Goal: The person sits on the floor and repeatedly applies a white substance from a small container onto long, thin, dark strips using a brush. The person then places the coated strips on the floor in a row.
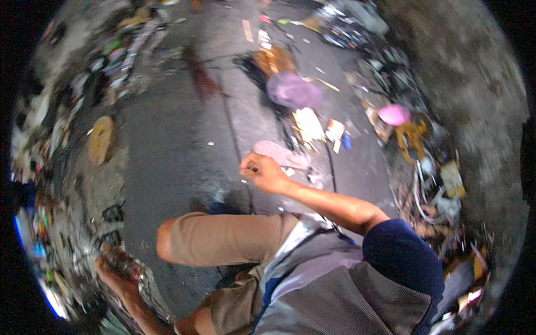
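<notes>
Over the dark floor sheet [167, 128], my right hand [261, 172] is closed, its fingers curled around a small dark bit that I cannot make out. Just beyond its knuckles lies a pale pink, sole-shaped piece [279, 154]. At the lower left, my left hand [114, 271] is low, beside my bent knee and the heaped scraps. Its fingers look wrapped around a see-through plastic piece [133, 270], though motion smears the detail. Farther ahead rest a rounded purple item [294, 90] and an amber-brown one [274, 60].
Loose litter and plastic scraps line the left side, where a tan oval piece [102, 140] lies. Along the right runs another heap, with a bright pink piece [394, 114] and clear plastic bags [349, 25]. A small blue item [347, 141] lies right of centre.
</notes>
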Demonstrator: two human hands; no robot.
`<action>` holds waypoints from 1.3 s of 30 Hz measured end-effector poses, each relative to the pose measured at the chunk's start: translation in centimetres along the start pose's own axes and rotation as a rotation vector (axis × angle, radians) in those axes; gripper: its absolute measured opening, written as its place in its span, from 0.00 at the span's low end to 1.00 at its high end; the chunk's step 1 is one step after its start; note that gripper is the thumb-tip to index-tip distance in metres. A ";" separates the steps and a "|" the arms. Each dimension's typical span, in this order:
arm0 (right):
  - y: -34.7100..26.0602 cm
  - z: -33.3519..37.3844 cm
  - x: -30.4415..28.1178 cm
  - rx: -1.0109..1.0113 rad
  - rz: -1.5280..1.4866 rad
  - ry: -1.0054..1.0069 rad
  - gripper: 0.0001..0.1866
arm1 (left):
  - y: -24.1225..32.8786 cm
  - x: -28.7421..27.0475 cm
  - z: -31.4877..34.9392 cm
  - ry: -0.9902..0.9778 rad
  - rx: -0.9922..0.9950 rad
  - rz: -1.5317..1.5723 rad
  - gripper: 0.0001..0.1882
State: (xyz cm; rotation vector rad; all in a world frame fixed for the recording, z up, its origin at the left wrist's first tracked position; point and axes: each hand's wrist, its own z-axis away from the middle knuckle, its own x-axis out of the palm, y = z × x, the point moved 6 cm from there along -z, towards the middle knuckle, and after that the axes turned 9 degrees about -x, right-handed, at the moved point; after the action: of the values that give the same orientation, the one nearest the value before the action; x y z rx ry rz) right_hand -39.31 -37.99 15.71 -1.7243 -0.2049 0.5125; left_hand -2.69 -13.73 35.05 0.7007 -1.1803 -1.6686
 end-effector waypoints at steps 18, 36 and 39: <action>-33.1 -0.4 34.6 -1.148 -0.349 -0.688 0.11 | -0.5 -9.3 1.0 0.065 0.044 0.357 0.28; -31.1 -1.0 37.8 -0.915 -0.115 -0.926 0.06 | -3.3 -13.5 -1.7 0.190 0.195 -0.318 0.30; -30.4 -1.2 38.0 -0.919 -0.065 -0.955 0.06 | -3.6 -13.6 -1.5 0.226 0.173 -0.355 0.35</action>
State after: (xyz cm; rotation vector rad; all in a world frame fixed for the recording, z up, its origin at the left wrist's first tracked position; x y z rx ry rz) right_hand -0.84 -16.77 36.67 -2.1810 -1.3369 1.3069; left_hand 2.56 -1.53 30.35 1.2329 -1.0901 -1.7282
